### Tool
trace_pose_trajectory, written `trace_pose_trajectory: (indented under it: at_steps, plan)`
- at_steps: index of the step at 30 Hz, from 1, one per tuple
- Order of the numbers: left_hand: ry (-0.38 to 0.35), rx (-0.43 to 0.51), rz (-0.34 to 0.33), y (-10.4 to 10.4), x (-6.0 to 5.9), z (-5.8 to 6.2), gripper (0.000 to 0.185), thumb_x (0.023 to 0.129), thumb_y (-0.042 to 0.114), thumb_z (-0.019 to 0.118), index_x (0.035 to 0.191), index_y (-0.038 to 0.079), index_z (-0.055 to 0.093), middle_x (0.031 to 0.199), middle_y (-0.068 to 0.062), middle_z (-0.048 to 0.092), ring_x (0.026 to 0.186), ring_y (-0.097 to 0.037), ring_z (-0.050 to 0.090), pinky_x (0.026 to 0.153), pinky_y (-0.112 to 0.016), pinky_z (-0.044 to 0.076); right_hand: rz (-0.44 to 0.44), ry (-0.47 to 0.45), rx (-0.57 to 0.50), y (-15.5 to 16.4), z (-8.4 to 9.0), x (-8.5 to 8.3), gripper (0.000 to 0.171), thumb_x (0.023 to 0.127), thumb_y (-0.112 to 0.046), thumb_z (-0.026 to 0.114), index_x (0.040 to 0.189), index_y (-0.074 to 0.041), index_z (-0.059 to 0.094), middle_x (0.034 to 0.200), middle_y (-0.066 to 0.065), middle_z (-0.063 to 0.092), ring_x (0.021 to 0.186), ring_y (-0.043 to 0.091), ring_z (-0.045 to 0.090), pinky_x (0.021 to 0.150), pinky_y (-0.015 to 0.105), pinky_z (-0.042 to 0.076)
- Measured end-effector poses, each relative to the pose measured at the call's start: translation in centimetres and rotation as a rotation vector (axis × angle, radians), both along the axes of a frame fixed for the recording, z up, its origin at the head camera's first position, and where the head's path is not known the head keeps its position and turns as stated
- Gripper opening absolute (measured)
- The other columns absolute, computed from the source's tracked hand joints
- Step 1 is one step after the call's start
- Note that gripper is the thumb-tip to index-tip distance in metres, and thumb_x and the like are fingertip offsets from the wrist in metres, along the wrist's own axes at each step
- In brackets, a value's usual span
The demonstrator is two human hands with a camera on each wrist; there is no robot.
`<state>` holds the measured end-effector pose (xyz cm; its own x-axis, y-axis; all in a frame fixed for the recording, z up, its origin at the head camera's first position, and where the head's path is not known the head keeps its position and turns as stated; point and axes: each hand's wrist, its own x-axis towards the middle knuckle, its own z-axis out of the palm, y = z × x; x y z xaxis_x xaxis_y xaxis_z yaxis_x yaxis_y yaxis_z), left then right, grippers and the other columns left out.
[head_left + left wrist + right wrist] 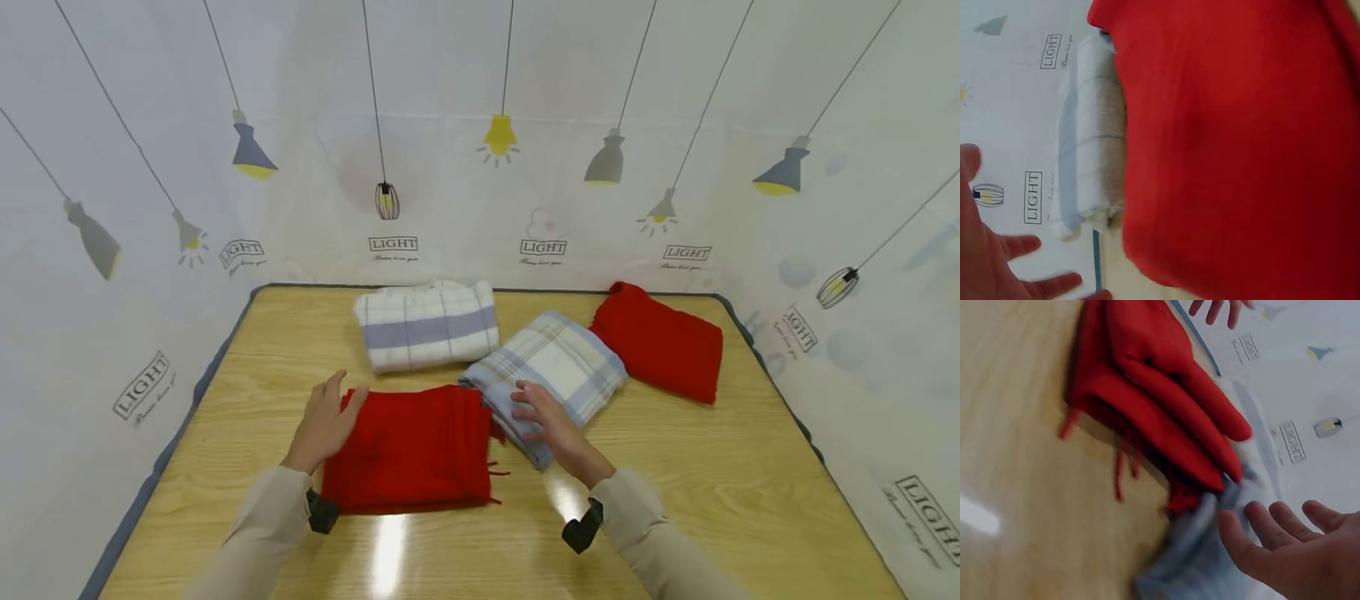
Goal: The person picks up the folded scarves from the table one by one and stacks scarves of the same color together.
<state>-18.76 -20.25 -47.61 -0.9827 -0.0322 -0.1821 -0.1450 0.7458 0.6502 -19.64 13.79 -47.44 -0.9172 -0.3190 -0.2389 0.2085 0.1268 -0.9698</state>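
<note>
Hands are smoothing folded cloths on the wooden table (pixel 675 500): left hand (pixel 324 421), fingers spread, is lying flat on the near red scarf (pixel 412 446); right hand (pixel 547 421), fingers open, is pressing the plaid cloth (pixel 558 358) beside it, with two folded pieces lying behind.

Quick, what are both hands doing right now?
Left hand: open, flat on the red cloth.
Right hand: open, fingers resting on the plaid cloth.
</note>
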Motion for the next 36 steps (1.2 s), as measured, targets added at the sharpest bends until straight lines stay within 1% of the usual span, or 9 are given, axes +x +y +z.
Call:
trace_pose_trajectory:
  at_steps: [4,7,10,14,18,23,29,35,36]
  plan:
    - [-0.124,-0.042,0.048,-0.4,1.7,-1.3,0.089,0.093,0.066,0.031,0.151,0.002,0.008,0.143,-0.038,0.02,0.123,-0.061,0.032,0.094,-0.068,0.034,-0.016,0.003,0.023,-1.9,-1.3,1.6,0.055,0.101,-0.033,0.038,0.145,-0.001,0.031,0.147,0.024,0.034,0.132,0.043,0.038,0.096,0.06,0.04]
    - [-0.157,-0.047,0.081,-0.3,2.7,-2.1,0.09,0.093,0.063,0.037,0.15,0.0,0.009,0.138,-0.041,0.024,0.119,-0.062,0.033,0.092,-0.068,0.035,-0.027,0.006,0.039,-3.3,-2.4,2.9,0.059,0.099,-0.031,0.046,0.146,-0.001,0.029,0.149,0.025,0.031,0.131,0.042,0.039,0.09,0.056,0.045]
    - [-0.136,-0.018,0.104,0.0,3.0,-2.8,0.087,0.093,0.058,0.042,0.149,-0.001,0.013,0.135,-0.04,0.03,0.116,-0.058,0.038,0.091,-0.066,0.037,-0.058,0.001,0.029,-4.5,-3.2,3.8,0.065,0.098,-0.031,0.051,0.148,-0.001,0.023,0.15,0.027,0.028,0.124,0.042,0.045,0.084,0.048,0.049]
    - [-0.114,0.051,0.122,0.4,2.8,-3.4,0.085,0.093,0.055,0.045,0.149,-0.001,0.014,0.136,-0.036,0.034,0.114,-0.051,0.045,0.093,-0.062,0.039,-0.119,-0.019,0.017,-6.0,-3.8,4.2,0.074,0.096,-0.033,0.055,0.15,-0.001,0.017,0.148,0.028,0.027,0.124,0.043,0.044,0.093,0.051,0.046]
    - [-0.12,0.176,0.181,0.4,2.6,-4.0,0.079,0.095,0.047,0.048,0.149,-0.001,0.015,0.144,-0.033,0.031,0.124,-0.049,0.04,0.101,-0.062,0.034,-0.154,-0.022,0.081,-7.2,-4.0,4.1,0.079,0.091,-0.033,0.062,0.15,-0.003,0.018,0.145,0.028,0.031,0.127,0.043,0.039,0.101,0.056,0.037]
    - [-0.066,0.317,0.257,0.4,2.6,-5.0,0.067,0.095,0.028,0.053,0.146,-0.002,0.021,0.148,-0.031,0.029,0.13,-0.047,0.036,0.106,-0.059,0.03,-0.161,-0.029,0.113,-8.1,-4.4,3.6,0.082,0.087,-0.026,0.068,0.149,-0.002,0.019,0.14,0.026,0.037,0.122,0.04,0.044,0.099,0.055,0.039]
    - [0.055,0.344,0.315,0.1,2.4,-5.8,0.055,0.092,0.016,0.057,0.141,0.004,0.036,0.118,-0.029,0.055,0.097,-0.037,0.058,0.081,-0.048,0.048,-0.217,0.009,0.136,-9.2,-5.1,3.1,0.076,0.08,-0.009,0.068,0.145,0.0,0.027,0.132,0.026,0.041,0.115,0.038,0.047,0.095,0.051,0.041]
    - [0.102,0.332,0.342,-0.6,2.0,-5.2,0.05,0.091,0.016,0.06,0.138,0.009,0.044,0.103,-0.025,0.059,0.083,-0.028,0.06,0.066,-0.033,0.049,-0.216,0.052,0.132,-10.2,-4.7,2.4,0.067,0.076,0.001,0.064,0.138,-0.001,0.039,0.135,0.022,0.045,0.116,0.037,0.048,0.095,0.05,0.042]
    - [0.095,0.333,0.347,-0.5,2.2,-4.5,0.05,0.092,0.012,0.059,0.139,0.007,0.043,0.104,-0.026,0.058,0.085,-0.03,0.06,0.067,-0.034,0.049,-0.217,0.059,0.126,-10.4,-4.7,2.2,0.065,0.075,0.003,0.063,0.136,-0.001,0.041,0.133,0.022,0.047,0.115,0.036,0.049,0.093,0.049,0.043]
